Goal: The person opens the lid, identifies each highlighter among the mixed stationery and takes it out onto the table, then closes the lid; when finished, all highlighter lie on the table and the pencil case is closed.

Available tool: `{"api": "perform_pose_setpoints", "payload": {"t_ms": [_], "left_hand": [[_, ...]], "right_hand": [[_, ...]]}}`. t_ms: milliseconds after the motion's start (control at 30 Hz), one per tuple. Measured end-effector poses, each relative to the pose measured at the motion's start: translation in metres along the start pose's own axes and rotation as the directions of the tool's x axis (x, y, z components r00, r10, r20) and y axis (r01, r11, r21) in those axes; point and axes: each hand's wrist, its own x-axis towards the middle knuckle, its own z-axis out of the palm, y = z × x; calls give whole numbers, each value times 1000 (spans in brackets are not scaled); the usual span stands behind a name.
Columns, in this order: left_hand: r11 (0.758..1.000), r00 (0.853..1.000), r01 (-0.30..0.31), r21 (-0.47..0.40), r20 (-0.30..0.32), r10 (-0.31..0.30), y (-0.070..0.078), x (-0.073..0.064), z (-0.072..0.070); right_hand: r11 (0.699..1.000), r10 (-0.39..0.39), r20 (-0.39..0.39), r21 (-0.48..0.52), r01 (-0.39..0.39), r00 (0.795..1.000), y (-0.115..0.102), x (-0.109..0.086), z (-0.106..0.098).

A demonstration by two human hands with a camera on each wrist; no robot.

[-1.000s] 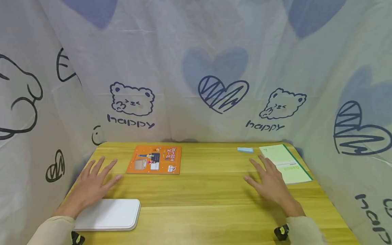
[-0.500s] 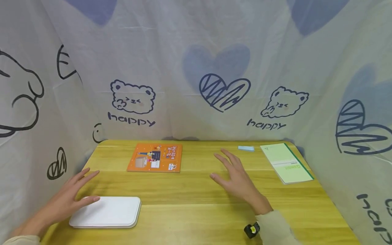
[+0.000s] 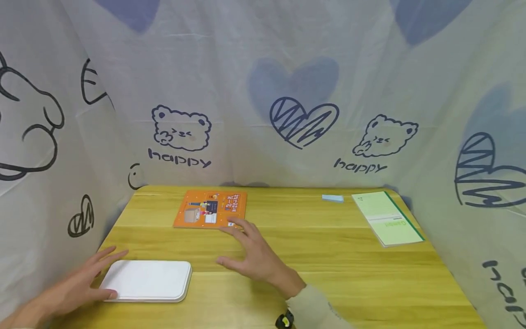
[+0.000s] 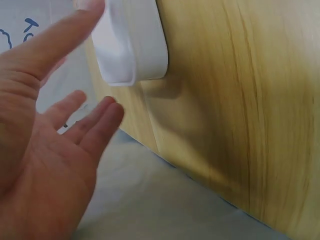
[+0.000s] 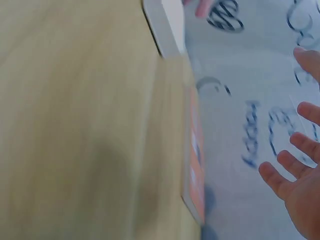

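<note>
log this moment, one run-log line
left hand: at left end of white case, contact unclear; right hand: hovers near orange booklet; right side: green notebook, blue strip

On one yellow wood-grain tabletop there are four items — one white, flat, round-cornered box, one orange rectangular booklet with coloured pictures, one pale-green rectangular notebook with a dark-green edge and one small light-blue rectangular piece. There is one bare left hand and one bare right hand — two in all. The pale cloth back curtain carries two line-drawn bear faces, two dark "happy" words and one scribbled dark heart outline
</note>
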Motion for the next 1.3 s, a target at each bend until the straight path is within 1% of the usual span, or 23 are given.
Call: {"api": "perform_pose_setpoints", "payload": {"t_ms": [33,100,233,333,400,433,467,567,600,667,833,1000,1133,1233,1300], "left_hand": [[1000,1000,-5,-12,2,5,-1,-1,2],[999,999,-30,-24,-14,30,-3,-5,8],[993,993,-105,-60,-61,101,-9,-8,20],[994,995,-92,-52,-30,91,-9,-7,21],[998,998,-66,-17,-4,66,-7,-5,19],[999,999,-44,5,17,44,-4,-4,18],[1000,999,-14,12,52,13,-1,-2,17],[999,991,40,-3,130,-39,8,5,15],[998,987,55,-9,152,-53,12,8,15],[997,981,65,-47,186,-55,20,11,15],[998,983,45,-49,178,-36,38,17,21],[997,983,43,-65,183,-30,56,25,32],[998,988,4,-63,151,5,72,33,43],[999,992,-36,-35,117,40,84,42,51],[998,993,-49,-26,106,52,91,48,56]], "right_hand": [[1000,-13,18,-14,13,1000,-4,2,9],[999,-30,56,-38,32,998,-12,5,26],[996,-47,144,-72,58,988,-22,7,57],[993,-43,217,-98,65,975,-28,8,75],[990,-37,265,-119,71,964,-29,9,85],[988,-36,285,-137,78,958,-30,9,89],[984,-38,302,-154,88,952,-30,9,92],[974,-37,349,-198,112,936,-29,10,97],[972,-36,360,-206,117,932,-28,10,98],[969,-35,381,-215,125,924,-26,9,98],[975,-41,401,-183,124,915,-15,3,89],[976,-62,402,-165,139,913,2,-7,71],[981,-57,401,-146,125,914,16,-17,53],[988,-31,408,-126,90,913,27,-24,40],[991,-13,411,-118,68,911,34,-29,32]]}}
